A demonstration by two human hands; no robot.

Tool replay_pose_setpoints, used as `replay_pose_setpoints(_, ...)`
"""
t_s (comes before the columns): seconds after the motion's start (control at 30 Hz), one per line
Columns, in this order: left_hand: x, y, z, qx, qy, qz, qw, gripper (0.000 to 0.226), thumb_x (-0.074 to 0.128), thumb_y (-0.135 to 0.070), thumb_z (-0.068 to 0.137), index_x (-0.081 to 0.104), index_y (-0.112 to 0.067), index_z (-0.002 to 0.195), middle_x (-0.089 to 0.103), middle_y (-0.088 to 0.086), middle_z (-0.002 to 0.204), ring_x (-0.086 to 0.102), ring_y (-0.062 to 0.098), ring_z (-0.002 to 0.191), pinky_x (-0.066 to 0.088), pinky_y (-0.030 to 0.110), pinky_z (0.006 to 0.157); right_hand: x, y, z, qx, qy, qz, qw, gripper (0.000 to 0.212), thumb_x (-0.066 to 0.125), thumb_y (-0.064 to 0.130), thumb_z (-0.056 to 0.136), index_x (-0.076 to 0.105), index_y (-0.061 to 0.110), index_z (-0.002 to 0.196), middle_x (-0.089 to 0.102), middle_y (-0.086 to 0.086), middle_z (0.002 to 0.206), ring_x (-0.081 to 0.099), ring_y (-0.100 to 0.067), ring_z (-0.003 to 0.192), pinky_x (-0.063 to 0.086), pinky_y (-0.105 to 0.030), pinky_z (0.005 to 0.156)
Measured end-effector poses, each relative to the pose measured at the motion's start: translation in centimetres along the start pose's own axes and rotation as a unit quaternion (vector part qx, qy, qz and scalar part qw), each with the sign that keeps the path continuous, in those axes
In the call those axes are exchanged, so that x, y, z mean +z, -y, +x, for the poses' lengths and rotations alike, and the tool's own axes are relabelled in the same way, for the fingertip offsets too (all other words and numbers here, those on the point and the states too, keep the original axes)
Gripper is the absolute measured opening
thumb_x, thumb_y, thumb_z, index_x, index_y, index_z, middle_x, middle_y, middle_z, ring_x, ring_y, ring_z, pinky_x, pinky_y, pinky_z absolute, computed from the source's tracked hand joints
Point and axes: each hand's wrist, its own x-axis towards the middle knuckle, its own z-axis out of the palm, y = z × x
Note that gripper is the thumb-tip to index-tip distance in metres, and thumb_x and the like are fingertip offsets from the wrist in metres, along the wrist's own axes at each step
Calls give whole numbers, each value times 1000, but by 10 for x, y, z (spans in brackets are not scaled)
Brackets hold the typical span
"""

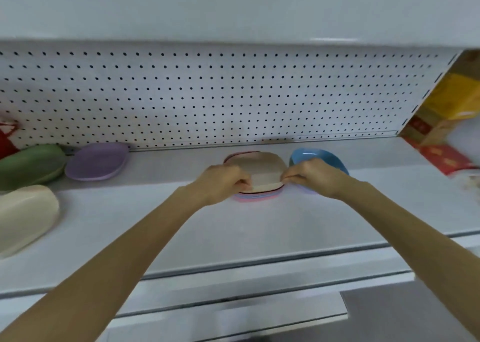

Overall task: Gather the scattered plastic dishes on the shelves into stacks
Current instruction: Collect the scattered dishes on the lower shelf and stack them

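Both grips are pinching the beige dish [259, 166]: left hand [223, 183] curling onto its left rim, right hand [314, 176] onto its right rim. The dish is sitting atop the stack [255, 198] of pink and purple dishes mid shelf [233, 237]; I cannot tell if it is fully seated. The blue dish [318, 157] is lying just behind the right hand. The purple dish [97, 161], green dish [31, 165] and cream dish [26, 217] are lying loose at far left, well apart from the stack. Likely risks: the top dish going down off-centre and sliding the thin stack sideways, or the right wrist nudging the blue dish backward toward the pegboard [207, 95]
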Motion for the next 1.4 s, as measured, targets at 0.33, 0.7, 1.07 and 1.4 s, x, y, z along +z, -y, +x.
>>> replay_pose_setpoints(0.33, 22, 12, -7, -12, 18, 16, 1000, 28, 52, -39, 90, 64, -22, 108, 65, -8, 108, 58, 18, 100, 45, 31, 88, -1, -2, 24, -24, 137, -14, 990, 49, 54, 50, 87, 56, 22, 127, 53, -3, 134, 52, -17, 109, 41, -32, 96)
replay_pose_setpoints(0.7, 29, 56, -55, -52, -11, 29, 998, 42, 44, -47, 85, 68, -21, 109, 65, -6, 117, 58, 16, 111, 43, 33, 97, 28, 35, 65, -65, 161, -28, 984, 48, 51, 50, 89, 53, 26, 131, 50, -7, 139, 34, -21, 137, 29, -32, 108)
replay_pose_setpoints(1.07, -5, 123, -157, -88, -119, 28, 989, 47, 59, -36, 89, 50, -26, 134, 39, -6, 147, 43, 15, 129, 35, 26, 101, 29, 140, 111, -50, 165, 16, 985, 48, 55, 56, 84, 56, 32, 125, 55, 13, 131, 50, -13, 120, 38, -26, 98)
replay_pose_setpoints(1.4, -38, 238, -314, -310, -83, -5, 947, 78, 27, -75, 70, 61, -28, 121, 60, -8, 127, 56, 18, 116, 44, 37, 95, 43, 256, 210, -102, 48, 70, 991, 32, 58, 38, 89, 67, 14, 108, 68, -1, 113, 61, -19, 105, 45, -32, 91)
